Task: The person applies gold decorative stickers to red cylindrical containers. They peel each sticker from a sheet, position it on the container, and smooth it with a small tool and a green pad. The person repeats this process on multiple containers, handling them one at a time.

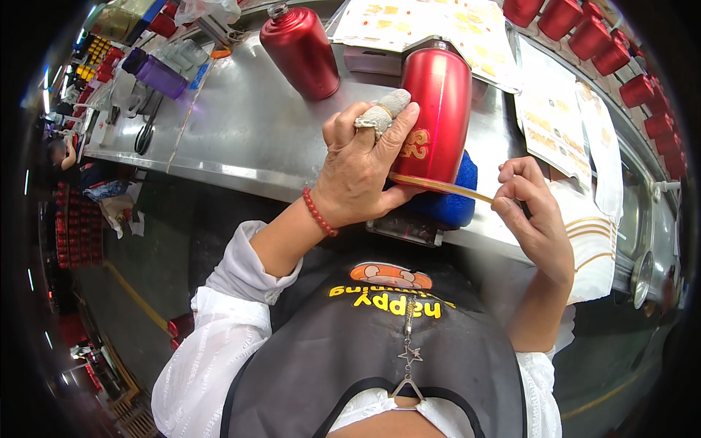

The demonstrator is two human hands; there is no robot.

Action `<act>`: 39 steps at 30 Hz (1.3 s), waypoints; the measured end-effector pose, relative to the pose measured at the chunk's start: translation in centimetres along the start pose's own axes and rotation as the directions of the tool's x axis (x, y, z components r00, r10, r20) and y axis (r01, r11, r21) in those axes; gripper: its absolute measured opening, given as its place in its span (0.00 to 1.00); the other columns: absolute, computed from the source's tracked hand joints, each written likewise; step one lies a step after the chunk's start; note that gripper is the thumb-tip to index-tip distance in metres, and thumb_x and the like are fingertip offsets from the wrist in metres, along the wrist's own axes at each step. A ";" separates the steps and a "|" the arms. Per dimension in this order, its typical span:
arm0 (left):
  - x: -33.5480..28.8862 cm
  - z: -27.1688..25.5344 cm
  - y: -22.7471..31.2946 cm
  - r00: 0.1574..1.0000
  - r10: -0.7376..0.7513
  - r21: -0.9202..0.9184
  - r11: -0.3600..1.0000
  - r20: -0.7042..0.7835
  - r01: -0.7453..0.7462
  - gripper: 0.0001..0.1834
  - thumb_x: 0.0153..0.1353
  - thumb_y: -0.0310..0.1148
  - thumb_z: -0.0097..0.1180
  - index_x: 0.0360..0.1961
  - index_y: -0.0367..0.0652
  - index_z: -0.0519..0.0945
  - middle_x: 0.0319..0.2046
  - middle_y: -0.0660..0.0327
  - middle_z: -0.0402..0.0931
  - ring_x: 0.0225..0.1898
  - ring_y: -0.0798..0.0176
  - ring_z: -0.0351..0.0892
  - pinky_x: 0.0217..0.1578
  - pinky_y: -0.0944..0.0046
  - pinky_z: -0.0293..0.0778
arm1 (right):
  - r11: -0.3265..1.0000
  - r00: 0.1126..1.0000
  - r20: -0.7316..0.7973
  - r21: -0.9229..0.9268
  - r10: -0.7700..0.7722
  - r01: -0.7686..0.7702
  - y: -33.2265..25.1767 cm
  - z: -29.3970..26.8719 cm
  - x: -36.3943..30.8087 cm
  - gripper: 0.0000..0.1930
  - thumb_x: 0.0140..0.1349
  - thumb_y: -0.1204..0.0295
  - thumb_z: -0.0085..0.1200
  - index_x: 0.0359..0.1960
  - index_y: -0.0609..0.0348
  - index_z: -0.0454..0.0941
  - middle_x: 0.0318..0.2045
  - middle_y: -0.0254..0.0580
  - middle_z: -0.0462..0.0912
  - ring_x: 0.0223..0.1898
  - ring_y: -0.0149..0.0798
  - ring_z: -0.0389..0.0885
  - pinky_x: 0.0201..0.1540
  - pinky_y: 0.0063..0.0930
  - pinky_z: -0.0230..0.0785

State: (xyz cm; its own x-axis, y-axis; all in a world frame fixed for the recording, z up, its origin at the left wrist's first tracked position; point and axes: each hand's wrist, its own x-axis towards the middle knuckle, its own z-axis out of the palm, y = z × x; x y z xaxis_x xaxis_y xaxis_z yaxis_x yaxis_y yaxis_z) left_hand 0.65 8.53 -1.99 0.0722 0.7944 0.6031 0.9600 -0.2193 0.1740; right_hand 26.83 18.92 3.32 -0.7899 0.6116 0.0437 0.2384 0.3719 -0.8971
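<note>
A glossy red bottle [440, 95] with a gold emblem lies with its base toward me. My left hand [358, 164] is closed on its left side. One finger wears a pale cloth cover [387, 111], another finger presses the red wall, and the thumb sits by the base edge. A narrow gold strip [453, 189] runs along the bottle's base rim, its free end stretching out to the right. Pinched between thumb and fingers of my right hand [539, 223] is that free end. Under the bottle shows a blue cloth [461, 193]; how the bottle rests on it is partly hidden.
Another red bottle [301, 55] stands on the metal bench [241, 135] at the back left. Printed decal sheets [380, 25] lie behind, and a white sheet with gold strips [590, 252] hangs at right. Scissors [148, 133] and a purple bottle [161, 77] lie left. Red containers [610, 55] line the far right.
</note>
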 end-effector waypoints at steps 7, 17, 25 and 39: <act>0.5 -0.6 0.6 0.999 -0.011 0.021 1.000 0.036 0.010 0.54 0.43 0.57 0.73 0.70 0.42 0.69 0.59 0.52 0.70 0.60 0.48 0.60 0.61 0.48 0.52 | 0.999 1.000 0.005 0.049 0.009 -0.009 2.6 1.0 0.1 0.07 0.65 0.75 0.57 0.31 0.64 0.74 0.42 0.39 0.67 0.46 0.35 0.67 0.50 0.25 0.61; -0.4 -0.3 0.3 0.998 -0.026 0.047 0.999 0.064 0.023 0.55 0.49 0.61 0.69 0.71 0.37 0.66 0.61 0.50 0.71 0.60 0.47 0.61 0.62 0.49 0.52 | 0.997 1.000 0.011 0.078 -0.012 0.011 3.4 2.1 0.9 0.06 0.65 0.74 0.58 0.33 0.65 0.75 0.41 0.42 0.70 0.44 0.36 0.69 0.48 0.27 0.65; -0.3 -0.6 -1.2 0.985 -0.108 -0.474 0.866 0.136 0.160 0.47 0.66 0.65 0.50 0.73 0.37 0.61 0.68 0.46 0.65 0.66 0.45 0.62 0.68 0.47 0.46 | 0.986 0.993 0.016 0.128 -0.113 0.110 1.4 0.8 0.2 0.06 0.64 0.75 0.57 0.31 0.63 0.75 0.42 0.41 0.70 0.46 0.38 0.70 0.50 0.28 0.65; -0.3 -0.2 -0.2 0.982 -0.156 -0.419 0.889 0.106 0.186 0.48 0.64 0.62 0.56 0.72 0.36 0.61 0.65 0.46 0.67 0.64 0.46 0.63 0.67 0.48 0.49 | 0.992 0.999 -0.019 0.116 -0.051 0.053 3.4 2.1 0.7 0.07 0.65 0.73 0.56 0.33 0.66 0.75 0.40 0.42 0.70 0.40 0.36 0.70 0.44 0.27 0.66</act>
State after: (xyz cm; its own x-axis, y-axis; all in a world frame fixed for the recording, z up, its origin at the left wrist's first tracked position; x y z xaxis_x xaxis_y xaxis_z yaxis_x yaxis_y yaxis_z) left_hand 0.39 8.27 -2.07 -0.0498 0.8742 0.4830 0.7536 -0.2844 0.5926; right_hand 25.91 19.18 -0.65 -0.7903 0.6050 0.0974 0.1292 0.3198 -0.9386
